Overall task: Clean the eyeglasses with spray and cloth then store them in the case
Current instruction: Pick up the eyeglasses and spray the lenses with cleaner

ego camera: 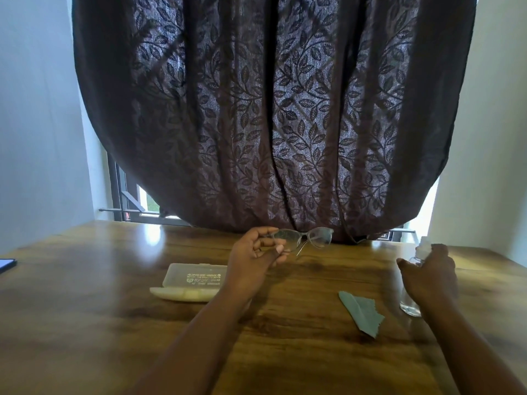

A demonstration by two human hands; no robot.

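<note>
My left hand (256, 253) holds the eyeglasses (306, 239) by their left end, lifted above the wooden table (99, 309) with the lenses facing me. My right hand (427, 273) is wrapped around a clear spray bottle (409, 305) at the right, its white nozzle (424, 246) showing above my fingers. A folded grey-green cloth (360, 312) lies flat between my two arms. The translucent glasses case (194, 280) lies open on the table, partly hidden behind my left wrist.
A dark leaf-patterned curtain (271, 109) hangs just behind the table's far edge. A dark phone (7, 264) pokes in at the left edge. White walls stand close on both sides.
</note>
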